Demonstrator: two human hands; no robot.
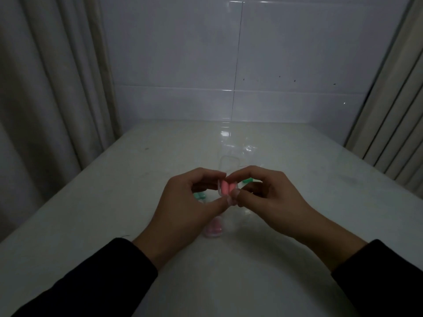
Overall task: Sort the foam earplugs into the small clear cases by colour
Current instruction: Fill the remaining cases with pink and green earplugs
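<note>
A small clear case (229, 165) is held above the table between my left hand (183, 202) and my right hand (272, 197). Its lid stands open and points away from me. Two pink earplugs (227, 187) lie side by side in its lower half, pinched by the thumbs and forefingers of both hands. Below my hands a second clear case with pink earplugs (214, 227) rests on the white table (137, 179). Green earplugs show partly behind my left hand (199, 197) and behind my right hand (247, 180); whether they sit in cases is hidden.
Crumpled clear plastic wrap (248, 148) lies on the table beyond my hands. A white tiled wall (229, 65) closes the far edge. Curtains (45, 88) hang on the left, and more folds hang on the right (393, 124).
</note>
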